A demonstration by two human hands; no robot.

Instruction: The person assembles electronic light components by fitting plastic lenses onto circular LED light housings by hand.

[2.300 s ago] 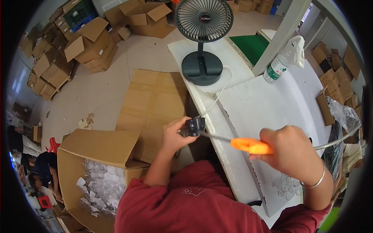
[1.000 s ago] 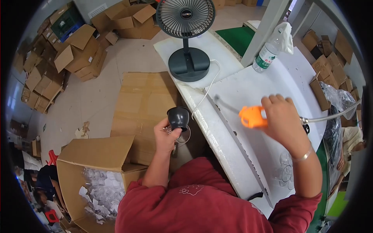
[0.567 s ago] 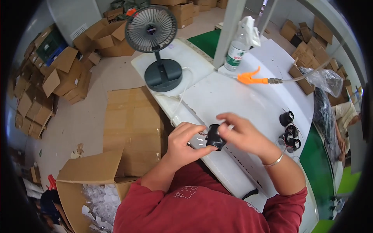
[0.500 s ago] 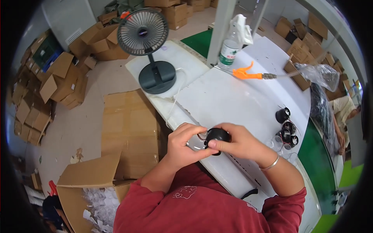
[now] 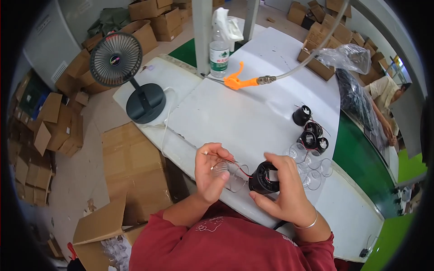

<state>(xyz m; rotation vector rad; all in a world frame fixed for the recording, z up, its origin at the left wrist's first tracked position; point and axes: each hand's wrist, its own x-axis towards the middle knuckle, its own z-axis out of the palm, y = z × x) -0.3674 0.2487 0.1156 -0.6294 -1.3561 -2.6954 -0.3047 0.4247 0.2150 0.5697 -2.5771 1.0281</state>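
Observation:
My left hand (image 5: 209, 180) is closed around a small clear plastic cup (image 5: 236, 179), which lies tilted between thumb and fingers. My right hand (image 5: 289, 192) grips a black round housing (image 5: 261, 180) from its right side, thumb below and fingers above. Thin red and dark wires (image 5: 242, 169) run from the housing across the cup to my left fingers, where a small pale wire end shows. A gap separates cup and housing. To the right on the table are several similar black housings (image 5: 301, 116) with wires, and beside them several clear cups (image 5: 312, 179).
A black desk fan (image 5: 145, 103) stands at the table's far left corner. Behind lie an orange air blow gun (image 5: 242, 83) on a hose and a plastic bottle (image 5: 219, 58). Open cardboard boxes (image 5: 99, 217) sit at the left. Another person's arm (image 5: 384, 122) shows at far right.
My hands have drawn apart. The black housing, earlier held by both hands close against the clear cup, is now off to its right with wires showing between. The whole view has shifted.

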